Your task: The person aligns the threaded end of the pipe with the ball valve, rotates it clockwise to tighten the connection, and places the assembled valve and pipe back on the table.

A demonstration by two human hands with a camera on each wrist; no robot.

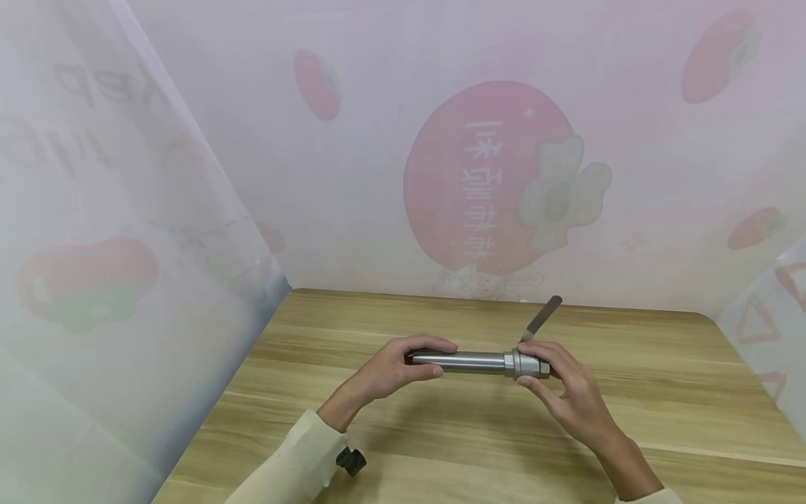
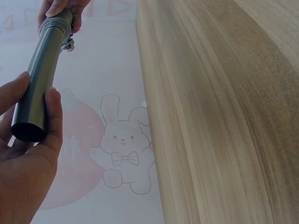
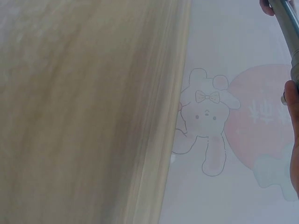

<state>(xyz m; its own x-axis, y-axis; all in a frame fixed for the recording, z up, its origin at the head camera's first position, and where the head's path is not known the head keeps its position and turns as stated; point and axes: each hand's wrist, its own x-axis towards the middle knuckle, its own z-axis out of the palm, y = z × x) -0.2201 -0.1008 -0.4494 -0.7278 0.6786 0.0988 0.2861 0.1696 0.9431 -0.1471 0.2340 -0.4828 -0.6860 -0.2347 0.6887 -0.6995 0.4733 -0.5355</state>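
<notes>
A smooth steel pipe (image 1: 469, 361) lies level across the head view, joined at its right end to a metal ball valve (image 1: 525, 364). From the valve a flat lever handle (image 1: 543, 317) slants up and away. My left hand (image 1: 393, 364) grips the pipe's free end between thumb and fingers; the left wrist view shows that dark round end of the pipe (image 2: 39, 79) sitting inside my left hand (image 2: 35, 163). My right hand (image 1: 576, 395) holds the valve body, thumb on the near side and fingers over the far side. The right wrist view catches only part of my right hand (image 3: 294, 126).
Under both hands is a wood-grain table (image 1: 302, 427). Behind it hangs a pale printed curtain (image 1: 365, 175), and another curtain (image 1: 126, 392) runs down the left side. A small black device (image 1: 350, 461) sits at my left cuff.
</notes>
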